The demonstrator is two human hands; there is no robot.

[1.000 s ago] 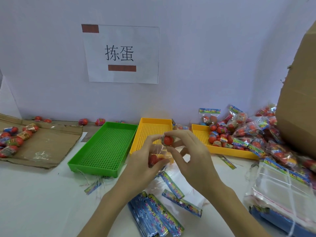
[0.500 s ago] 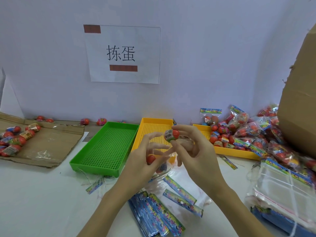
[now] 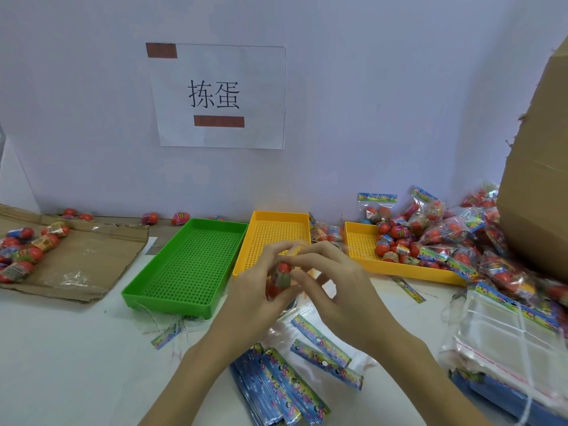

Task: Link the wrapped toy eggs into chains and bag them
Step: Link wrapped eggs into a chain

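Both hands, left hand [image 3: 258, 290] and right hand [image 3: 335, 287], grip wrapped eggs [image 3: 280, 276]; many filled bags [image 3: 455, 235] lie far right, loose eggs [image 3: 27, 250] remain left.

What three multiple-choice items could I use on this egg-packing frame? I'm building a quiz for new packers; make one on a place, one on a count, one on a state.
1. Where do the loose eggs lie in a tray?
A. green tray
B. middle yellow tray
C. right yellow tray

2. How many perforated trays are on the table?
A. two
B. three
C. four

3. What are the hands doing?
A. both hold wrapped eggs
B. both rest flat
C. one lifts a tray

Answers:
1 C: the right yellow tray holds red eggs, while the green tray and middle yellow tray show bare mesh.
2 B: one green and two yellow.
3 A: the left hand and right hand meet around the wrapped eggs above the table.
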